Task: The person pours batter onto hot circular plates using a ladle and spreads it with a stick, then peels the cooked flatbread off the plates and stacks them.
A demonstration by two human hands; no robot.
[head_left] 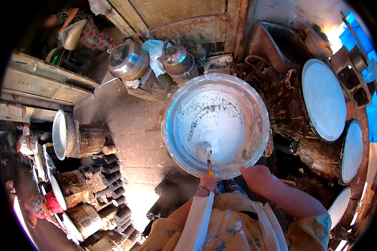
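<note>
A large metal basin stands in front of me with white liquid and a scattering of dark specks in it. My left hand is closed on a yellow-handled utensil at the basin's near rim; its far end reaches into the liquid. My right hand is closed at the near right rim, on a thin stick that slants toward the middle of the basin.
Lidded metal pots stand beyond the basin. Stoves topped with round white pans line the right; more stoves and stacked black briquettes line the left. Other people are at the left and upper left.
</note>
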